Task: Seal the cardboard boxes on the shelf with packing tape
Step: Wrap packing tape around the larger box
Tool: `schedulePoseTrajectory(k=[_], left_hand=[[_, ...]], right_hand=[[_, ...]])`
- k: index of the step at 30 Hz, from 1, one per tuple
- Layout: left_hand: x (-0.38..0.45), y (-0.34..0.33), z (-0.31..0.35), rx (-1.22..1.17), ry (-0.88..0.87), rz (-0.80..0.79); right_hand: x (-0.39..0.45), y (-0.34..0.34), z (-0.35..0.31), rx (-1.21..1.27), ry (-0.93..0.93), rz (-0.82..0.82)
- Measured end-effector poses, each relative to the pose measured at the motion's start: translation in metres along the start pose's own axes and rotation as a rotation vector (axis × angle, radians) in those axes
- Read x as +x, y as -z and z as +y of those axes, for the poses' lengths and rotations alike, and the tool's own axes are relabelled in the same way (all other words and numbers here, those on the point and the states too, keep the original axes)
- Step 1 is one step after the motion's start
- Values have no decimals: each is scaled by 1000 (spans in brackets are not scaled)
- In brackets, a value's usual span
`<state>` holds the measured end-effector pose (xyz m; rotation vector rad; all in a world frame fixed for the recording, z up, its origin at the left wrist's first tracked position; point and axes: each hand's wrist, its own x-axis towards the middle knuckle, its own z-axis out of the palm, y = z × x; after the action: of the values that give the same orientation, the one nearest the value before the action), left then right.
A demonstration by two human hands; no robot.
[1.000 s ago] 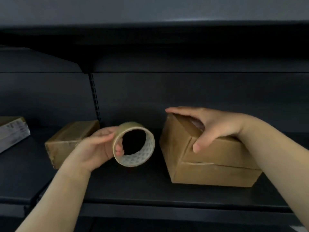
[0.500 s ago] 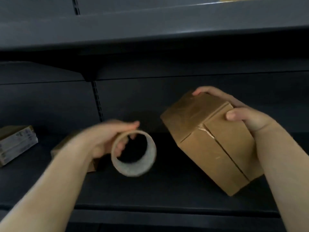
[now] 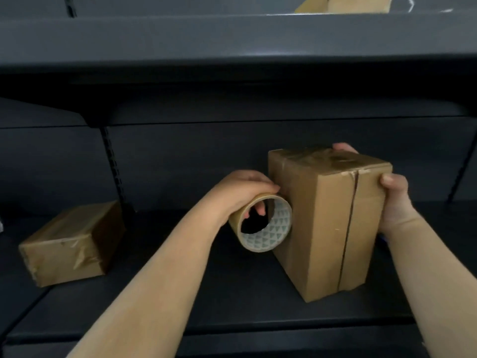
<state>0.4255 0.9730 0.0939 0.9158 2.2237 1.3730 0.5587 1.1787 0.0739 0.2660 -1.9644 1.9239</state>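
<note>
A brown cardboard box [image 3: 327, 228] stands on end on the dark shelf [image 3: 232, 316], its flap seam running vertically down the face toward me; its top end is covered with shiny tape. My right hand [image 3: 392, 200] grips the box's upper right corner, fingers over the back, thumb on the front. My left hand [image 3: 242, 192] holds a roll of brown packing tape [image 3: 260, 223] with fingers through its core. The roll touches the box's left side.
A second taped cardboard box [image 3: 69, 244] lies at the left of the same shelf. An upper shelf [image 3: 232, 47] overhangs closely, with another box [image 3: 346, 3] on it. A slotted upright [image 3: 113, 166] runs down the back panel.
My right hand has turned the box from lying flat through a tilt to standing on end. My left hand has brought the tape roll right, against the box's left side.
</note>
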Motion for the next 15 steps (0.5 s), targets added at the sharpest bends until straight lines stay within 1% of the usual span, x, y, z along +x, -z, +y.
schedulePoseTrajectory(k=[2, 3, 4, 6, 7, 8, 9, 11, 13, 15], left_hand=[[2, 0, -2, 7, -13, 9], [2, 0, -3, 10, -17, 5], [2, 0, -4, 9, -21, -1], [4, -2, -4, 16, -19, 8], [5, -3, -2, 34, -14, 14], [5, -4, 0, 54, -10, 18], [6, -5, 1, 69, -6, 25], [5, -7, 3, 73, -2, 37], [3, -7, 2, 69, -3, 40], [1, -8, -2, 43, -12, 40]], right_hand=[[-8, -6, -9, -309, 73, -8], [-11, -5, -17, -490, 75, 38], [-13, -11, -28, -681, 99, 122], [-15, -34, -44, -1104, 203, 232], [-14, -47, -49, -1316, 249, 218], [-11, -63, -55, -1491, 233, 180], [-5, -76, -59, -1602, 167, 122], [8, -89, -63, -1650, -39, 6], [22, -88, -67, -1613, -224, -72], [31, -81, -73, -1550, -413, -117]])
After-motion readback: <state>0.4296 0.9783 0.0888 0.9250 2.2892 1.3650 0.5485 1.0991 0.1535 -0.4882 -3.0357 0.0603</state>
